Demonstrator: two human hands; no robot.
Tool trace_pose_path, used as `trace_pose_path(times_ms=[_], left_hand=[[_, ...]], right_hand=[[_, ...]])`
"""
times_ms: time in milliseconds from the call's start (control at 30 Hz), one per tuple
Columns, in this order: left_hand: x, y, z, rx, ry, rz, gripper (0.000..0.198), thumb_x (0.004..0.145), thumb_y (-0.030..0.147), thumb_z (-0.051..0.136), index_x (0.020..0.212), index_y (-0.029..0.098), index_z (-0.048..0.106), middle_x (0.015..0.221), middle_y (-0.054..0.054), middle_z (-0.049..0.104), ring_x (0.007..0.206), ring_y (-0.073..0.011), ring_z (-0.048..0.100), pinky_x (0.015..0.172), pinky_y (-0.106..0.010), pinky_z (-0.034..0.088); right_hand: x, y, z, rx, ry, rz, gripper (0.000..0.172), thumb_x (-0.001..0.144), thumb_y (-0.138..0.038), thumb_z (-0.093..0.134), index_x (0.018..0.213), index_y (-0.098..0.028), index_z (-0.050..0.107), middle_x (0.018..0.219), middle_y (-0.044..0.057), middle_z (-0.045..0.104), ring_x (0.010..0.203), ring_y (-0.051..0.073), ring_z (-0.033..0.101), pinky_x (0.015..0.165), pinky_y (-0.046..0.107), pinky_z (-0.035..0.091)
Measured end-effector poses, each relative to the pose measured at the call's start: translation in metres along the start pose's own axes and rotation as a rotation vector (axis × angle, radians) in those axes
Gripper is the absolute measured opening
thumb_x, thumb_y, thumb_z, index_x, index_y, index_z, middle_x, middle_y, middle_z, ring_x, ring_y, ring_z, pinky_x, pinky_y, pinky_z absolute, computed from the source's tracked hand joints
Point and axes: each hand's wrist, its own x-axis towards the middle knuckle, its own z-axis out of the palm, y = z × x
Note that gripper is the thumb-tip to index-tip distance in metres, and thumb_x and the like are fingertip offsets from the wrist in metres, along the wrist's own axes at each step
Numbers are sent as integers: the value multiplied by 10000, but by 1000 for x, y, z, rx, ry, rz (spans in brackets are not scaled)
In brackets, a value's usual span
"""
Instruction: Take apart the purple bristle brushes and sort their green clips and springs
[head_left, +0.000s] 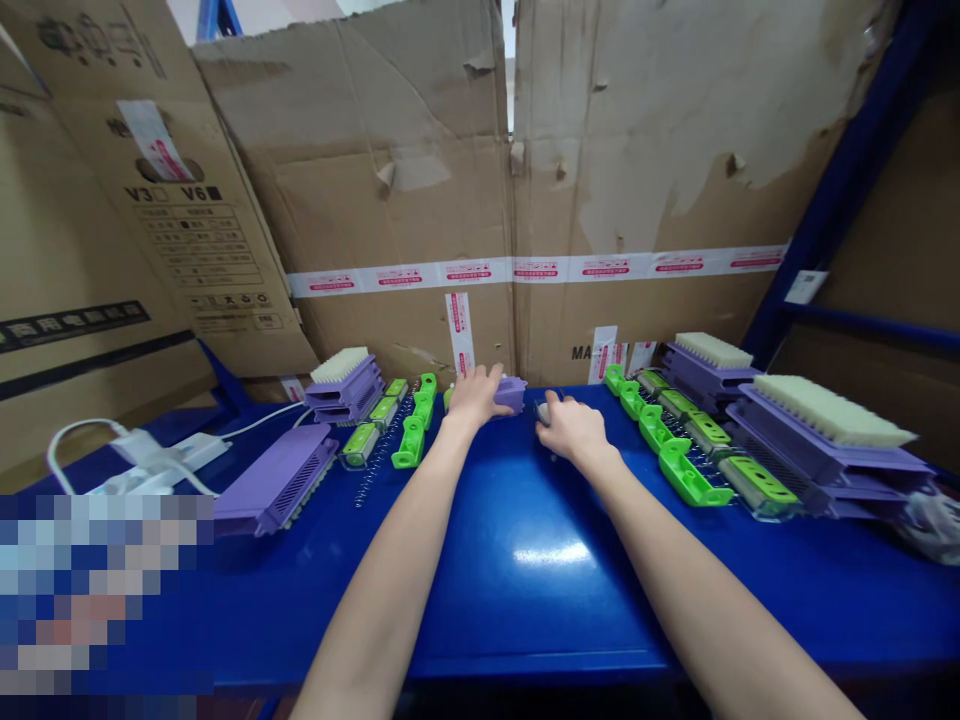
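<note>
Near the far edge of the blue table, my left hand (476,398) reaches over a purple slotted part (511,393), thumb in front and fingers behind, gripping it. Most of that part is under the hand, and a bit of green shows at its left. To the right, my right hand (574,425) has its fingers curled round a small clear-and-grey piece (543,409), largely covered by the fingers. A row of bright green brackets (411,440) lies left of my left hand; more green brackets (660,432) lie right of my right hand.
Springs (375,465) and clear-sided green pieces (361,443) lie on the left. Purple parts with cream bristle blocks (832,408) are stacked at the right. A white power strip (172,458) with cables sits left. Tall cardboard (405,200) walls the back; a blue post (840,170) rises right.
</note>
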Motion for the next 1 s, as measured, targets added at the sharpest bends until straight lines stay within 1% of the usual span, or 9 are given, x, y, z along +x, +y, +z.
trace_pose_path(times_ms=[167,300,467,600,700,767,867,933,1000], left_hand=[[-4,3,6,73,104,44,716,724,531,686,1302,189,437,1201,-147,540,1151,-313,462,950,-391,361],[-12,1,13,163,209,170,610,793,476,631,1287,162,457,1162,-159,540,1087,-311,477,896,-400,360],[-19,-7,19,215,303,311,608,845,499,538,1301,106,451,1163,-184,536,1056,-317,489,871,-416,348],[-24,-8,20,215,314,404,612,888,522,417,1312,81,449,1178,-190,541,1057,-318,486,875,-419,346],[-25,-4,19,211,283,546,582,895,470,405,1320,75,448,1220,-201,527,1070,-315,484,875,-424,353],[-25,-2,17,189,283,586,547,891,434,411,1315,93,461,1248,-199,515,1085,-313,483,887,-430,357],[-25,-6,15,115,304,525,523,862,416,466,1302,134,485,1279,-193,494,1156,-326,459,942,-446,348],[-26,-13,17,58,291,404,586,828,425,522,1334,138,451,1302,-201,480,1197,-341,443,969,-460,345],[-28,-22,20,-3,231,255,676,806,438,553,1382,128,381,1307,-204,488,1189,-341,466,957,-455,376]], right_hand=[[6,6,11,-7,74,28,417,853,-317,478,1236,-149,471,1071,160,616,970,286,622,736,341,480],[10,13,18,-20,116,42,404,877,-340,465,1241,-164,467,1069,157,613,993,287,593,721,342,481],[11,16,21,-11,167,44,368,875,-333,475,1199,-162,504,1050,143,624,1025,299,558,698,334,483],[12,17,22,3,184,39,362,875,-340,480,1186,-160,515,1040,141,628,1024,297,552,696,331,481],[12,17,23,6,190,40,373,874,-340,481,1199,-159,510,1042,143,628,1021,295,552,697,333,479],[12,18,24,7,190,39,376,875,-341,476,1202,-158,509,1042,145,626,1019,295,553,693,335,478],[12,18,24,11,187,44,382,875,-340,470,1211,-163,507,1050,145,623,1018,295,552,692,336,476],[12,18,23,16,178,47,392,871,-342,474,1221,-168,502,1062,145,620,1024,295,548,695,337,474],[12,17,22,22,164,47,406,869,-349,477,1233,-169,494,1071,147,617,1030,292,544,699,335,473]])
